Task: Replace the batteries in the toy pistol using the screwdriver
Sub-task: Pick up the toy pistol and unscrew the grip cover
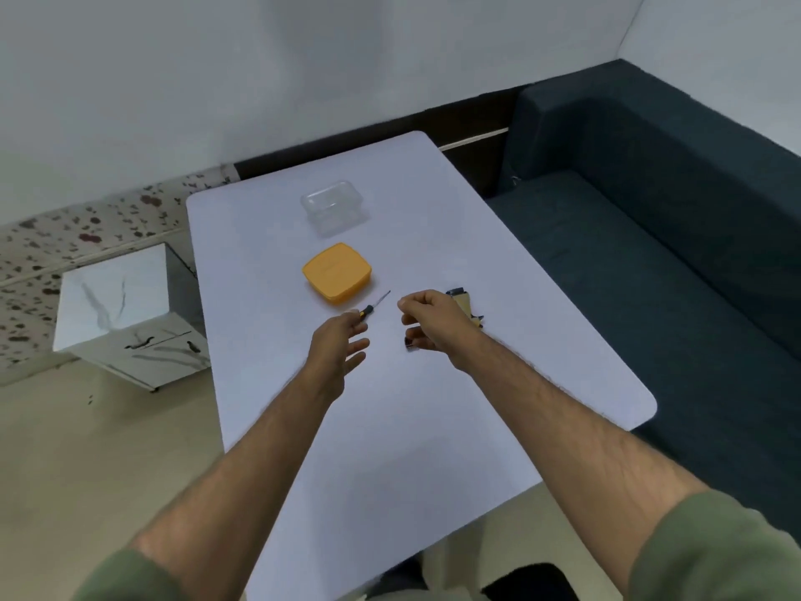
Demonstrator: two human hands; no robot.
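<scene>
The toy pistol (466,308) lies on the table (433,427) behind the right hand (429,318), whose curled fingers seem to pinch something small, while the left hand (342,344), fingers spread, reaches the screwdriver (372,306), probably to grip it next.

One screwdriver (373,306) lies just past the left hand's (340,342) fingertips. One toy pistol (466,306) shows beyond the right hand's (427,318) curled fingers. Farther out: one orange lid (337,272), one clear container (333,206). Two hands.
</scene>
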